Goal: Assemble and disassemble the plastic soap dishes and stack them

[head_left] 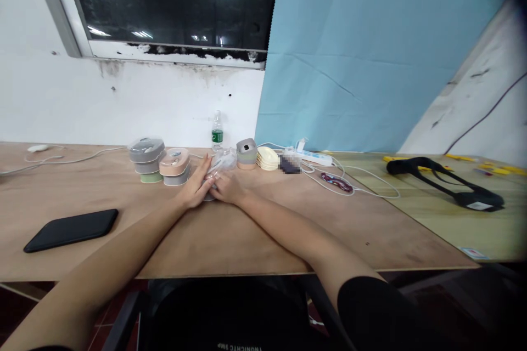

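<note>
My left hand (196, 188) and my right hand (228, 187) meet over the table in front of me, around a crinkled clear plastic bag (224, 158). The left one has its long fingers stretched along the near-left side of the bag, thumb toward the right hand. Curled fingers of the right hand grip the plastic. A pale greyish rim (209, 198) shows below the hands; what it belongs to is mostly hidden. Just left stand a pink-lidded container (174, 162) on a grey base and a grey stacked container (146, 152) with a green bottom part.
Behind the hands are a water bottle (217, 130), a grey-and-pink container (246, 153) and stacked cream lids (267, 158). A power strip (315, 158) with white cables lies right. A black phone (71, 229) lies near left, a black headband-like strap (444, 182) far right.
</note>
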Motion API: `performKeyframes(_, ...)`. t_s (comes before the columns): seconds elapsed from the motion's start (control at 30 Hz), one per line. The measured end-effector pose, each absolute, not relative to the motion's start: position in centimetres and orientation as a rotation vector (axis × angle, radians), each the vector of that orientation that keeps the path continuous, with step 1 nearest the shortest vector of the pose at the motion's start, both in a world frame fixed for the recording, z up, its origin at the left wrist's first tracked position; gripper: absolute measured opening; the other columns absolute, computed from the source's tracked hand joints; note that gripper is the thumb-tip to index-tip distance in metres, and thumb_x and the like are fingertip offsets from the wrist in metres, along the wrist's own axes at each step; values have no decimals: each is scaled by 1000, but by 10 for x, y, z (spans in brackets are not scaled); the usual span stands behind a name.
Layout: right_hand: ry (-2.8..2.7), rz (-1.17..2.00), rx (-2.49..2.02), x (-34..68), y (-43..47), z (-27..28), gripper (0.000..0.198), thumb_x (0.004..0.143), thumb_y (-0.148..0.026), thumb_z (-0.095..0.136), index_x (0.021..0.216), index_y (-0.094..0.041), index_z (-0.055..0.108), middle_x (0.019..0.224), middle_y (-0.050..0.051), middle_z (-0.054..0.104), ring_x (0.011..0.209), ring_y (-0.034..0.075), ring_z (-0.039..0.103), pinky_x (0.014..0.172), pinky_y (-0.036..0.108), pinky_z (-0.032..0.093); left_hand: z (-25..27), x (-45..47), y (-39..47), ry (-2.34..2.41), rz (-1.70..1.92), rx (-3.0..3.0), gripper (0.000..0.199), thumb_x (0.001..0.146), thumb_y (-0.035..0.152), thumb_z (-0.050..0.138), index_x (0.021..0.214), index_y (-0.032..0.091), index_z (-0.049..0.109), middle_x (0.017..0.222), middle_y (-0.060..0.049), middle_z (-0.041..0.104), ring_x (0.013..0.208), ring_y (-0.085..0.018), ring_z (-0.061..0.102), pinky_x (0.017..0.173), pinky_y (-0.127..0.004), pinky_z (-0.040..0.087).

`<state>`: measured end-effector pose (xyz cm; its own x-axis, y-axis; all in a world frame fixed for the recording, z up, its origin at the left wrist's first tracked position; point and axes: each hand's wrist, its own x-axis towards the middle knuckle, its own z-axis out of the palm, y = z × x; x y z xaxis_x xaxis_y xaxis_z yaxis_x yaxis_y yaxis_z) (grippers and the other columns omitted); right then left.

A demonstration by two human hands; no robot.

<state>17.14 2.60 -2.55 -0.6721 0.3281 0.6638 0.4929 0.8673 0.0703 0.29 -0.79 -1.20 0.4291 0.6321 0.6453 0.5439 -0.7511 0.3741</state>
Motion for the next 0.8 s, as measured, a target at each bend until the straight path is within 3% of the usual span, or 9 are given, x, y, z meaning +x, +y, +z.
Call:
performKeyframes(0.13,-2369,-323,-557,176,27,-25,32,91,-37,43,106,-17,63,102,13,65,97,26,57,90,42,45,-11,4,-7,1092,1183,2587,67,97,47,26,152,18,5,158,-8,10,145,-24,12,118,-43,17)
performKeyframes(0.3,-2203,-170,-622,177,27,-18,31,97,-26,31,109,-19,58,105,10,62,102,20,56,90,31,44,-10,-3,-6,1264,1180,2529,76,95,51,33,152,14,0,158,-12,12,144,-25,17,117,-42,20)
performKeyframes(0.47,-2044,-201,-910,189,43,-17,30,96,-26,35,111,-20,61,112,9,58,103,19,55,89,29,44,-12,-7,-3,1321,1007,2621,77,92,54,37,152,14,9,156,-12,20,142,-27,23,116,-43,23)
performKeyframes(0.8,-2019,-262,-1219,211,72,-24,33,97,-27,35,115,-25,62,101,6,65,86,20,59,76,28,44,-16,-5,-1,1314,739,2693,72,90,61,36,144,14,35,152,-15,30,139,-30,31,110,-45,33)
